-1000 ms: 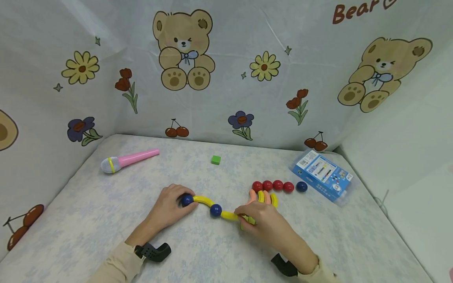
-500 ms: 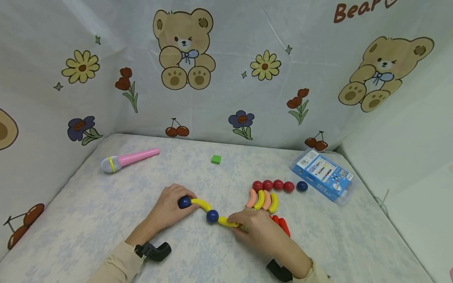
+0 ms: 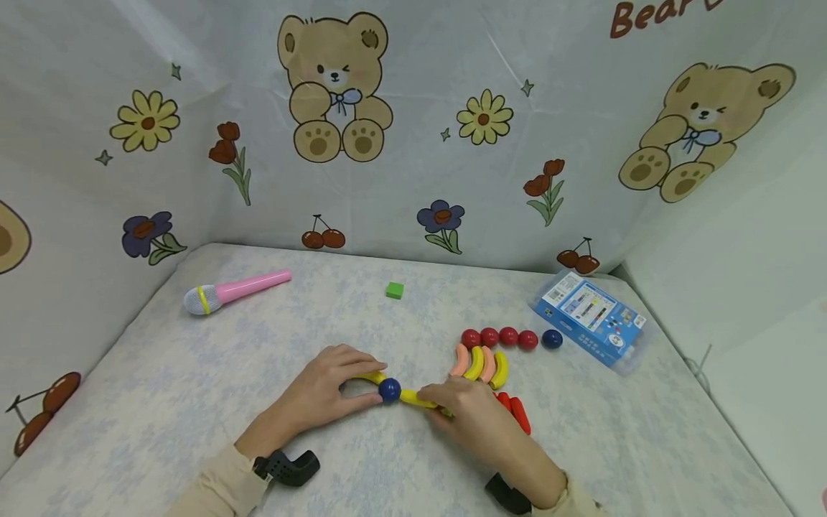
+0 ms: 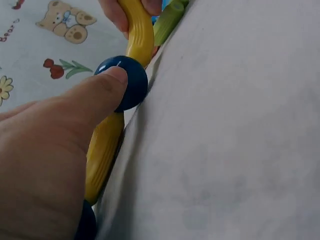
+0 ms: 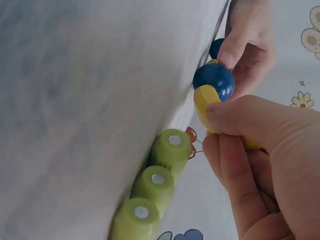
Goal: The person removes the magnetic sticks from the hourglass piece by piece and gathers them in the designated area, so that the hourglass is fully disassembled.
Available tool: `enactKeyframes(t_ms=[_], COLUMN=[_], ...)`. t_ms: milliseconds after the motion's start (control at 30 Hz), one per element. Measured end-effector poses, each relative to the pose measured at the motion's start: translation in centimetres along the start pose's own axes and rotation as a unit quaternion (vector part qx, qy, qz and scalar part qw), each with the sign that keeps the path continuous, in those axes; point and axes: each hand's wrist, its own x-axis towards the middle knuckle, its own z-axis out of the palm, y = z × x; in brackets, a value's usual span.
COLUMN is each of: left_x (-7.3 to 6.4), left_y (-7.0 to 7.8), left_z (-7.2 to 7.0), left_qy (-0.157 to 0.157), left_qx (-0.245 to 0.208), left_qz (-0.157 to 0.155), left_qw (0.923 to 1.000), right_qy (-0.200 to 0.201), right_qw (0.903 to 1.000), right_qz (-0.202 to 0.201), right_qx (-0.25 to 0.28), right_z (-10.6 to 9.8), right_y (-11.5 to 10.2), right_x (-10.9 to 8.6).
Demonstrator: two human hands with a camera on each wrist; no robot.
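Between my hands a chain of blue balls and curved yellow rods lies on the table. My left hand (image 3: 323, 390) pinches the middle blue ball (image 3: 390, 390), its thumb on the near side. My right hand (image 3: 474, 416) grips the yellow curved rod (image 3: 413, 398) joined to that ball's right side, thumb against index finger. Another yellow rod (image 4: 106, 155) runs from the ball under my left hand to an end blue ball (image 4: 86, 222), which the left hand hides in the head view. Green rods (image 5: 169, 150) with silvery metal ends lie in a row beside my right hand.
Beyond my right hand lie a row of red balls (image 3: 489, 337), a loose blue ball (image 3: 552, 339), pink and yellow curved rods (image 3: 474, 363) and red rods (image 3: 519, 414). Farther back are a green block (image 3: 395, 290), a pink toy microphone (image 3: 248, 287) and a blue box (image 3: 591, 316).
My left hand has moved right from the end blue ball to the middle one. My right hand shifted slightly left and nearer with its yellow rod, uncovering the red rods.
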Motion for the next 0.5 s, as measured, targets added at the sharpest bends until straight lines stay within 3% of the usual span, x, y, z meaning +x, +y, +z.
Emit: enactKeyframes(t_ms=[100, 167, 300, 500], left_x=[0.33, 0.46, 0.46, 0.35], left_y=[0.23, 0.33, 0.41, 0.33], left_z=[0.18, 0.30, 0.41, 0.41], left_qy=[0.006, 0.009, 0.021, 0.037], left_qx=[0.030, 0.039, 0.033, 0.031], left_qz=[0.043, 0.055, 0.046, 0.014], left_qw=[0.9986, 0.9977, 0.9982, 0.9987], right_qy=[0.001, 0.001, -0.009, -0.046], right_qw=[1.0000, 1.0000, 0.9999, 0.9968], right_qz=[-0.003, -0.004, -0.006, -0.007], right_qx=[-0.001, 0.000, 0.010, 0.065], right_z=[0.05, 0.02, -0.16, -0.66], right_y=[-0.09, -0.13, -0.16, -0.19], right_x=[-0.03, -0.07, -0.16, -0.11])
